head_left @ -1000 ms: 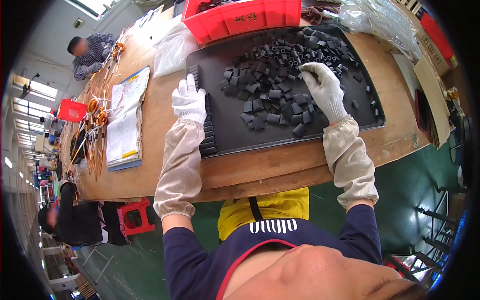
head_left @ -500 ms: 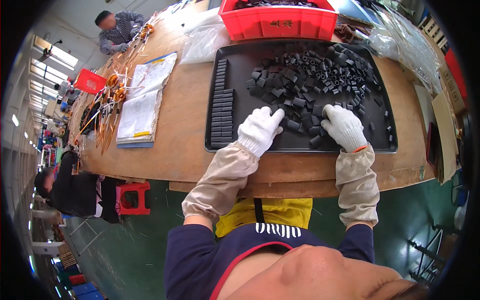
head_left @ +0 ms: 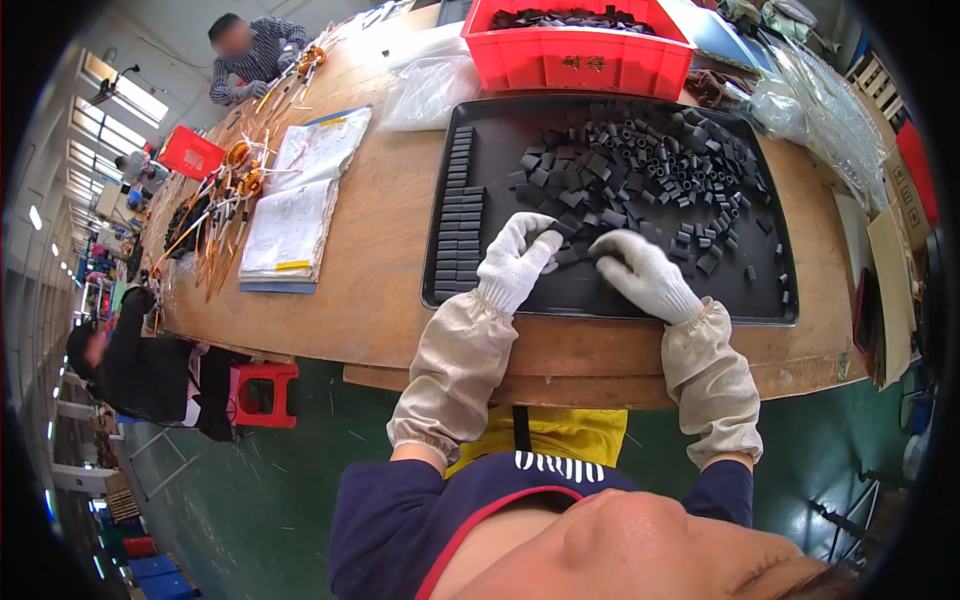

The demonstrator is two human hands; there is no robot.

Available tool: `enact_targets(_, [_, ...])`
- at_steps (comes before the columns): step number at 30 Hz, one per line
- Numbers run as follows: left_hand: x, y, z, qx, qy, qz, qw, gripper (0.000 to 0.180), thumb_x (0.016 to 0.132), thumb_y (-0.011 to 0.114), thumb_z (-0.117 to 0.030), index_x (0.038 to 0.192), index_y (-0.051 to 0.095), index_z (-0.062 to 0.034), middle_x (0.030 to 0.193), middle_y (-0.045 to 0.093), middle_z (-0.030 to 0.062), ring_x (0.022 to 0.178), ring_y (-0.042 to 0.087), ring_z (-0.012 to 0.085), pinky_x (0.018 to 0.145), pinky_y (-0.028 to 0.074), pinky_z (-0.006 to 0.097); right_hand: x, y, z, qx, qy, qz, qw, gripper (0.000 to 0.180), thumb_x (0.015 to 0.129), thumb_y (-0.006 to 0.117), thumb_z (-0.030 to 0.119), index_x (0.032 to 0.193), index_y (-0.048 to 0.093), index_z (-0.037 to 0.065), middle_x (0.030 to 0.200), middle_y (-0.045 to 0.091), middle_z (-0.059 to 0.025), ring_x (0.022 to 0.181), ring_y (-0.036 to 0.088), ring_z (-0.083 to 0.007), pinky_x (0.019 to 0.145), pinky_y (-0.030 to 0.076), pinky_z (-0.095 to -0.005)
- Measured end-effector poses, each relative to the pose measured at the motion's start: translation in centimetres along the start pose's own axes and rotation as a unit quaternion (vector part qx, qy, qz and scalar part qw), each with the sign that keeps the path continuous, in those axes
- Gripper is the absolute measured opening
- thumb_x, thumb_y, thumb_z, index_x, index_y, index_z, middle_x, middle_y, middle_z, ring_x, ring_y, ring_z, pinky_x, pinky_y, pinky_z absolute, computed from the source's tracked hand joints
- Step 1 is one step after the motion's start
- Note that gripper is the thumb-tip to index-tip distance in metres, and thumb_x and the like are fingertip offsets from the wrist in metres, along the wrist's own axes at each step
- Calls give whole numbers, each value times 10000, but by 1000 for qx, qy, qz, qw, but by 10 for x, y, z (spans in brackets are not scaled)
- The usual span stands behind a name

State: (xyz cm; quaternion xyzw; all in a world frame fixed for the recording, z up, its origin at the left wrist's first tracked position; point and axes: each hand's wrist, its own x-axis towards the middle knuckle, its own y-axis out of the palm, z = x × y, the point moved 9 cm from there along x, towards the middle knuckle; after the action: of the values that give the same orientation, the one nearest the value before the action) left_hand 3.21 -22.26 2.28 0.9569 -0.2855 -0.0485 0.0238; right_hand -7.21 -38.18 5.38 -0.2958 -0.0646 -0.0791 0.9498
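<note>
Looking down, head view: a person sits at a wooden bench [head_left: 380, 250] with both gloved hands on a black tray [head_left: 600, 300].
Left hand [head_left: 515, 262]: fingers curled together, tips touching small black parts near the tray's front; whether one is pinched I cannot tell.
Right hand [head_left: 640, 272]: fingers drawn together, pressed down on parts just beside the left hand; grip hidden by the glove.
Parts [head_left: 640, 165]: a loose heap of short black blocks in the tray's middle and back.
Row [head_left: 458, 215]: the same blocks lined up in a neat column along the tray's left edge.
Bin [head_left: 580, 60]: red, behind the tray, holding more dark pieces.
Risk: thick gloves likely dull the feel, so a block could slip and scatter; a sleeve dragging leftward might knock the row crooked.
</note>
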Motion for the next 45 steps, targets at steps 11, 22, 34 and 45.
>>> enact_targets(11, [-12,26,-15,162,104,135,972,227,963,741,-101,1166,686,-14,1012,718,31,958,655,72,849,546,248,-1,-11,37,-60,-138,-98,984,238,834,743,3,1055,729,90,888,633,-93,771,652,-282,697,534,-350])
enact_targets(22, [-17,34,-12,200,37,207,957,413,973,745,-184,1326,619,-10,1210,688,85,1122,639,126,976,527,297,-7,-10,57,-135,-237,-121,955,319,712,766,-30,993,747,119,885,655,-86,795,657,-296,695,528,-386])
enact_targets(34, [-17,31,-10,208,-34,171,962,390,936,795,-239,1203,654,9,1088,720,57,962,675,122,875,560,297,-9,-6,62,-124,-286,-107,944,365,697,772,-54,1017,726,114,920,661,-88,825,670,-305,704,541,-383])
enact_targets(45, [-16,32,4,119,-1,220,968,402,973,749,-174,1303,606,5,1184,687,69,1071,651,122,968,535,294,-4,-8,43,-16,-209,-78,975,384,711,721,-153,1024,726,70,971,647,-106,842,671,-263,732,549,-336])
